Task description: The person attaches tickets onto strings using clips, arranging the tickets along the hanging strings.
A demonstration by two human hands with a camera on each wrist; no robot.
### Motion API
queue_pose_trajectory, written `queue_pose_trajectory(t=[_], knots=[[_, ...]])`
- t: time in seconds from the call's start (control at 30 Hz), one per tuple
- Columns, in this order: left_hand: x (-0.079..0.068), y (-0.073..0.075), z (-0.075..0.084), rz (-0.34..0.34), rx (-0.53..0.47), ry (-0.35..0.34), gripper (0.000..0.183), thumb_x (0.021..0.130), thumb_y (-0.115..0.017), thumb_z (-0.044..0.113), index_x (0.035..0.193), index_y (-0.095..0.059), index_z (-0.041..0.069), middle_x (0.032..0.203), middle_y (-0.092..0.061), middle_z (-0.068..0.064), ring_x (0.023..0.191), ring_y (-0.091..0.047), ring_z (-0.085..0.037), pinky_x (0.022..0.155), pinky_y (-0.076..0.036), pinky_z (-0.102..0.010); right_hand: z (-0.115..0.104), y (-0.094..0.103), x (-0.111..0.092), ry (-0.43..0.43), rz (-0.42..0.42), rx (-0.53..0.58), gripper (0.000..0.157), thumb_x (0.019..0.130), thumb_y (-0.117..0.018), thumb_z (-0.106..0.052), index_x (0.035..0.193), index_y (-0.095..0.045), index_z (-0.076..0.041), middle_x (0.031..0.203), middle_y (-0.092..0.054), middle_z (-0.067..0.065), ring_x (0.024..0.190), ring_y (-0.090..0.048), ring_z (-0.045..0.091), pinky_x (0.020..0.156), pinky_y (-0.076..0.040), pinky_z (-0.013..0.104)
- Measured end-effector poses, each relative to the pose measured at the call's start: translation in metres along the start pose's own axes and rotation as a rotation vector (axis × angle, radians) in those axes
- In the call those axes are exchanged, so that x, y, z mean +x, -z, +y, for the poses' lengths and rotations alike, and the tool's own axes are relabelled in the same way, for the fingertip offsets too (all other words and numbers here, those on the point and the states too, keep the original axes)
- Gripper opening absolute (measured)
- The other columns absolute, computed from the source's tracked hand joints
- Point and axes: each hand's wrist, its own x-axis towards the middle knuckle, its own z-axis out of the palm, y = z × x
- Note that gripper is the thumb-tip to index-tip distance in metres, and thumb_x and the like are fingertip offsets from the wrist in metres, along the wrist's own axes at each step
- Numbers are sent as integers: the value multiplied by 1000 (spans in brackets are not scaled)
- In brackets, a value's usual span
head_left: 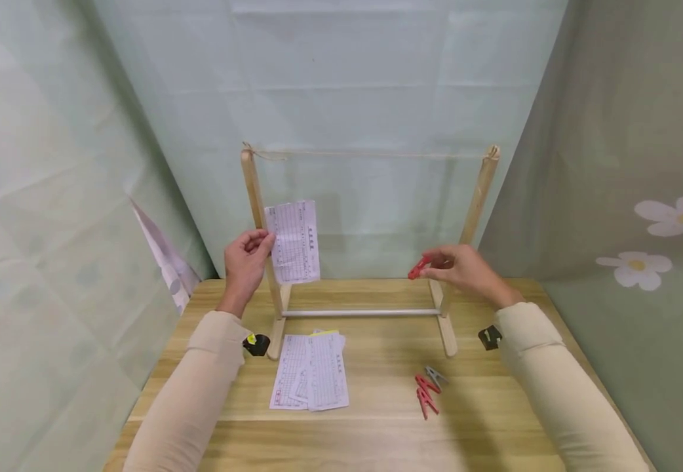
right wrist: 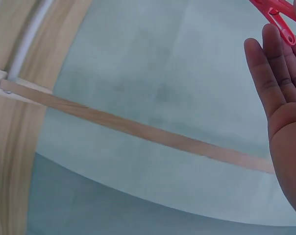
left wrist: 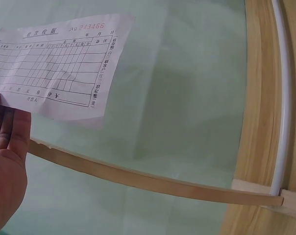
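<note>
A printed receipt slip [head_left: 295, 242] hangs upright from my left hand [head_left: 246, 262], which pinches its left edge beside the rack's left post. The left wrist view shows the same receipt [left wrist: 64, 63] with ruled columns and a red number. In the air near the right post, my right hand [head_left: 462, 267] pinches a red clothespin [head_left: 418, 268]. Part of that clothespin [right wrist: 280, 19] shows at the top corner of the right wrist view. Between the posts of the wooden rack [head_left: 477, 190] runs a thin string [head_left: 371, 154], with both hands below its level.
More receipts [head_left: 326, 373] lie overlapped on the wooden table [head_left: 377, 446] in front of the rack's left foot. Two red clothespins [head_left: 427, 401] and a grey clothespin [head_left: 436, 375] lie to the right. A white bar [head_left: 359, 313] joins the posts low down. Cloth walls surround the table.
</note>
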Motion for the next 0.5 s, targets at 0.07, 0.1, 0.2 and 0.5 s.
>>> queue_pose_trajectory(t=[0.07, 0.1, 0.2, 0.5], knots=[[0, 0, 1, 3, -4, -3, 29, 97, -68, 19, 113, -66, -6, 95, -68, -7, 81, -64, -11, 82, -57, -34, -5, 2, 3, 0, -7, 0, 36, 90, -76, -13, 120, -67, 5, 99, -72, 13, 91, -69, 27, 81, -57, 40], [1, 0, 2, 3, -7, -5, 30, 97, -68, 20, 113, -66, -5, 95, -68, -6, 81, -64, -10, 81, -57, -33, -8, 3, 4, -3, -8, 1, 36, 90, -76, -13, 120, -67, 5, 99, -72, 13, 91, -69, 27, 81, -57, 40], [4, 0, 4, 4, -16, -19, 31, 96, -69, 20, 112, -67, -6, 93, -68, -3, 81, -64, -9, 80, -57, -31, -17, 8, 10, 9, -3, -2, 37, 89, -77, -11, 119, -67, 7, 98, -73, 14, 90, -70, 27, 79, -57, 37], [9, 2, 14, 17, -73, -24, 25, 94, -71, 14, 107, -69, -7, 84, -69, 4, 77, -66, -8, 74, -56, -21, -42, 19, 29, 3, -20, -30, 39, 90, -76, -12, 123, -65, 5, 103, -72, 16, 94, -69, 29, 83, -56, 41]])
